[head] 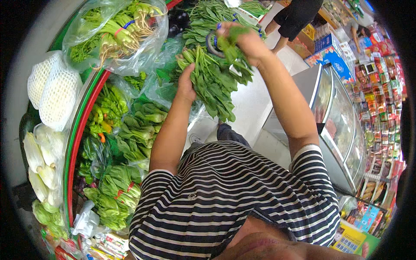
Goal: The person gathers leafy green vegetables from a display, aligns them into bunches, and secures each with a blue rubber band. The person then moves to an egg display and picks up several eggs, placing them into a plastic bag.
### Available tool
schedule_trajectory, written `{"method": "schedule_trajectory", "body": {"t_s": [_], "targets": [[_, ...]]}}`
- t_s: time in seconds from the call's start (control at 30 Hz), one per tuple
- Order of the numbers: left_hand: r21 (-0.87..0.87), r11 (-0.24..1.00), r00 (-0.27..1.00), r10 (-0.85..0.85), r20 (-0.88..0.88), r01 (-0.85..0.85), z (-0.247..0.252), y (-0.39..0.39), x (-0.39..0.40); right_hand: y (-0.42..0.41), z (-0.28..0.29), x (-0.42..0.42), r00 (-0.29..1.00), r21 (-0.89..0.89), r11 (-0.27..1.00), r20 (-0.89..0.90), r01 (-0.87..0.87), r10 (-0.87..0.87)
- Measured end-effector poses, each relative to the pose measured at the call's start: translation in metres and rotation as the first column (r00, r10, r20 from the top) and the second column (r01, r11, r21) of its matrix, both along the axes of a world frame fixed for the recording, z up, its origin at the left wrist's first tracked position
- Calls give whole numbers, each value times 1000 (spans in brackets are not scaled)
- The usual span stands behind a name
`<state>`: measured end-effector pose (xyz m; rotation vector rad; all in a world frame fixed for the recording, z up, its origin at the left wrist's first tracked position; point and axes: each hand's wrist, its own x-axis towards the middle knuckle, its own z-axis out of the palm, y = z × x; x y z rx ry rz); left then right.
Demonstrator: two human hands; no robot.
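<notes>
A bunch of leafy greens (213, 84) is in my left hand (187, 81), its stems toward the top and its leaves hanging down. My right hand (245, 40), blurred, is closed around a smaller clump of greens (232, 42) just above and right of that bunch. A dark ring, apparently a roll of tape (213, 44), hangs at the fingers of my right hand, with something blue on a fingertip. Beyond both hands lie more leafy bunches (204, 19) with blue ties.
At my left, a produce shelf with a red and green edge (76, 139) holds peppers (110, 100), bok choy (143, 126) and lettuce (110, 191). Bagged celery (123, 32) lies at the upper left. A glass-topped freezer (338, 130) stands at the right. A person's legs (289, 24) are farther off.
</notes>
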<state>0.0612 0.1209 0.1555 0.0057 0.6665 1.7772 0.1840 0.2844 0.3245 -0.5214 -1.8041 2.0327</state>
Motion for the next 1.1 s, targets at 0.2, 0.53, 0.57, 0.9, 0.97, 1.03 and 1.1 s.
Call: {"method": "schedule_trajectory", "body": {"t_s": [0.2, 0.53, 0.57, 0.9, 0.97, 1.03, 1.1], "targets": [[103, 991, 982, 101, -157, -85, -12, 18, 9, -61, -50, -29, 937, 754, 617, 6, 225, -349], [195, 979, 977, -16, -215, 59, 8, -21, 17, -75, -68, -29, 916, 862, 352, -265, 365, -301], [226, 973, 972, 0, -235, 55, 8, -21, 18, -79, -69, -31, 924, 827, 455, -187, 331, -333], [64, 995, 966, 95, -241, -82, 20, -29, -6, -43, -40, 13, 912, 598, 713, -83, 367, -401], [9, 996, 950, 92, -299, -94, 23, -26, -8, -43, -51, 10, 944, 355, 917, 197, 183, -265], [276, 961, 895, 117, -430, 6, 25, -22, -8, -55, -69, 2, 984, 127, 982, 94, 137, -150], [191, 981, 918, 59, -392, 19, 25, -18, -10, -67, -83, 2, 955, 242, 924, -85, 296, -284]]}}
